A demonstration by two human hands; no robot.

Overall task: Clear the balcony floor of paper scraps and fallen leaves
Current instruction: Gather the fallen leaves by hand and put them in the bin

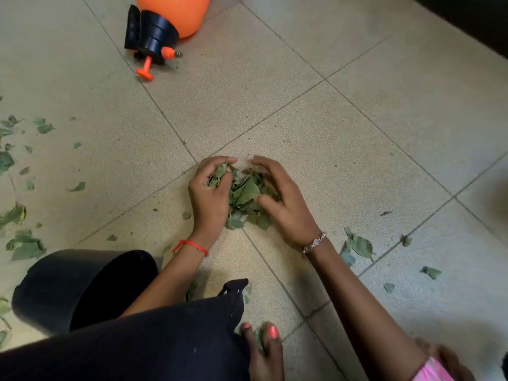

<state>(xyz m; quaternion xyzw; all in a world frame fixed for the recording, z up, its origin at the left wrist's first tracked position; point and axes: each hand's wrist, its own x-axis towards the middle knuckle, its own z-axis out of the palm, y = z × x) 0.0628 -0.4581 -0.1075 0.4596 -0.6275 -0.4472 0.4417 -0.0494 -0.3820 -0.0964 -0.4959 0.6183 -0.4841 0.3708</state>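
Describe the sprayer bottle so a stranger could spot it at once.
On the beige tiled floor, look past the left hand and right hand cupping the heap of green leaves, toward the top edge. There a round orange plastic sprayer bottle lies on its side, black pump head nearest the person. It is the only bright orange container there.

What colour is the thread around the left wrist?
The thread is red; the head view shows it.

One left hand [209, 200], one right hand [287, 207], one leaf pile [244, 192], one orange sprayer [170, 15], one black pot [55, 284], many scattered leaves [26, 247].
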